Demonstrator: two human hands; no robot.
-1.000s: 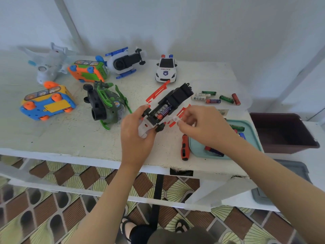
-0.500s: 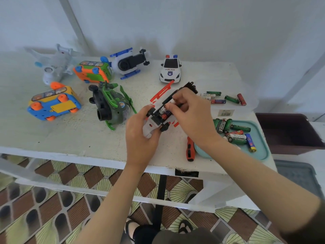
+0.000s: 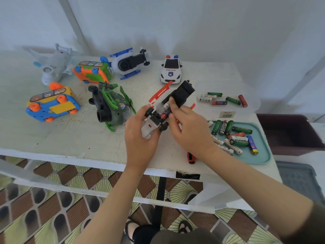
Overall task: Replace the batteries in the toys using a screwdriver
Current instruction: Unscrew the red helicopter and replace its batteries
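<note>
One wide-angle head-worn camera looks forward and down, close over the near edge of the white-painted table (image 3: 58, 138), toward the pale wall (image 3: 193, 23).

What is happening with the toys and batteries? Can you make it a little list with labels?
Left hand: holds the upside-down toy helicopter
Right hand: pinches a battery in the toy's open bay
Screwdriver: lying on the table, not in use
Teal tray: holds many batteries
Loose batteries: on the table behind the tray
</note>
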